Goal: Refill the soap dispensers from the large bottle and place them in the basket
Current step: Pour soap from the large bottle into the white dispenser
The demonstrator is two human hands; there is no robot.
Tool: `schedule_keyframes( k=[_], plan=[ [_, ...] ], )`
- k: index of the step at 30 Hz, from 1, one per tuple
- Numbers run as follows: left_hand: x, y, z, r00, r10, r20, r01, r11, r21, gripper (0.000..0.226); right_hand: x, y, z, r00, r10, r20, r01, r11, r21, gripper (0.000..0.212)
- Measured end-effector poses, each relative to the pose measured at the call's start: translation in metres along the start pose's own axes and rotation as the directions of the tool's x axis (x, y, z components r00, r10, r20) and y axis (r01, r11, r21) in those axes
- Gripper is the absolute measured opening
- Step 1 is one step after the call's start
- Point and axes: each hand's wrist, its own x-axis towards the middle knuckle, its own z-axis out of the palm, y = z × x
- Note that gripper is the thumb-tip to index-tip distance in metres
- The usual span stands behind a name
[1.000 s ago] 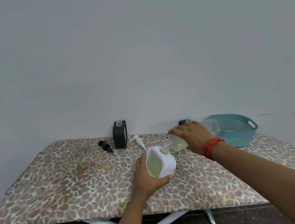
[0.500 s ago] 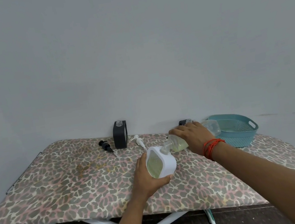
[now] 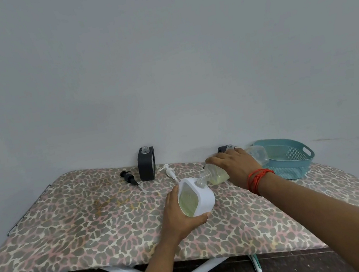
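A left hand grips a white square soap dispenser with a clear window, held over the middle of the leopard-print bench and tilted so its top opening faces right. A right hand wraps over a large clear plastic bottle that is tipped almost level. The bottle's long axis runs left to right, with its neck pointing left at the dispenser's opening and its base near the teal perforated plastic basket. Pale yellow liquid shows in both. A black square dispenser stands upright at the back, between a black pump and a white pump that lie on the bench.
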Motion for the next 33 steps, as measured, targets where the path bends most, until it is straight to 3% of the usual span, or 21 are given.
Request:
schedule_keyframes(
  k=[33],
  plan=[
    [-0.0001, 0.0016, -0.0002, 1.000, 0.018, -0.007, -0.018, 1.000, 0.010, 0.112, -0.0023, -0.0001, -0.0026, 1.000, -0.002, -0.016, 0.002, 1.000, 0.008, 0.073]
  ],
)
